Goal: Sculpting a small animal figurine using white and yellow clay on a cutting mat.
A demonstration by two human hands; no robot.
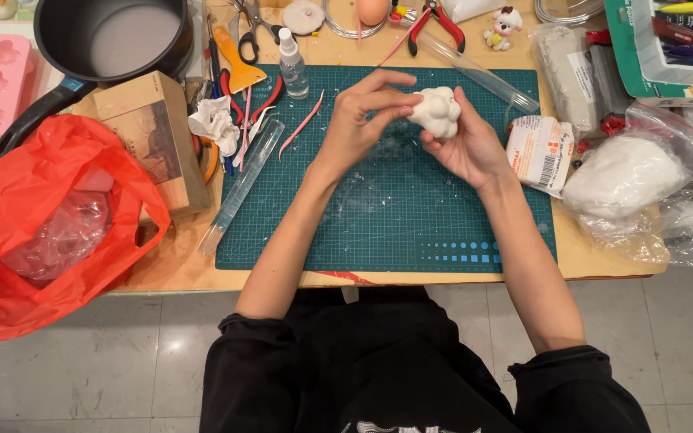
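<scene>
I've got the clay lump [436, 111] cradled in my right hand [467, 144], fingers curled under it, above the mat [395, 216]. Left hand [358, 120] pinches its near side, thumb and forefinger clamped. Shaping, I'd say; next pinch wants light pressure.

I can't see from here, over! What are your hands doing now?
Right hand cradles white clay lump. Left hand pinches its side. Both above green cutting mat. Nothing between them.
</scene>
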